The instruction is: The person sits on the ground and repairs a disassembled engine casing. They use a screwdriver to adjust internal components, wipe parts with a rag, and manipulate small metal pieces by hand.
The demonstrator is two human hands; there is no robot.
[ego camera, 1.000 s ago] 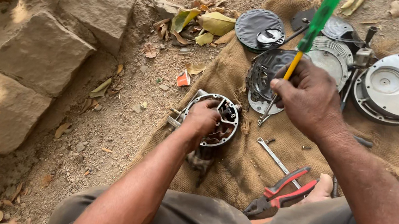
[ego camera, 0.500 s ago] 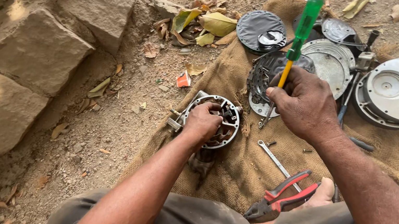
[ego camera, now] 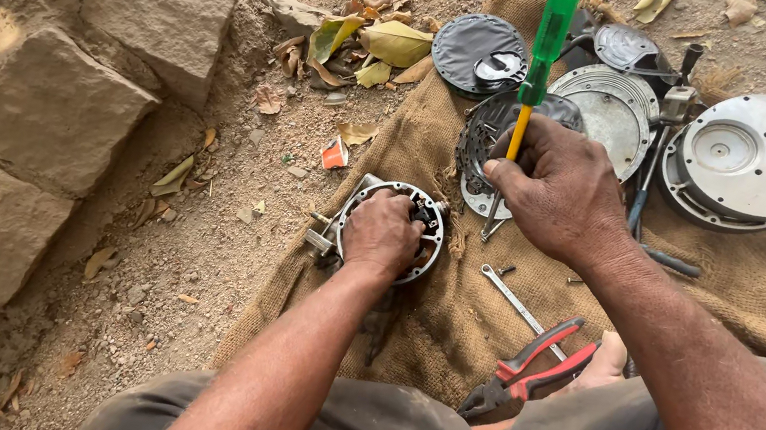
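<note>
My left hand (ego camera: 382, 233) presses down on a round metal ring-shaped housing (ego camera: 427, 244) that lies at the left edge of a burlap sack (ego camera: 447, 326). My right hand (ego camera: 563, 193) grips a screwdriver (ego camera: 540, 57) with a green and yellow handle, held almost upright, its thin shaft pointing down toward the sack just right of the housing. A round ribbed metal part (ego camera: 480, 149) lies partly behind that hand.
Red-handled pliers (ego camera: 533, 364) and a small spanner (ego camera: 516, 304) lie on the sack near my knee. Several round metal plates (ego camera: 760, 160) and a dark disc (ego camera: 473, 52) sit at the back. Stone blocks (ego camera: 45, 109) stand to the left on dirt with dry leaves.
My right hand has drawn the screwdriver slightly left and toward me, its handle tilting more upright. My left hand has stayed on the housing.
</note>
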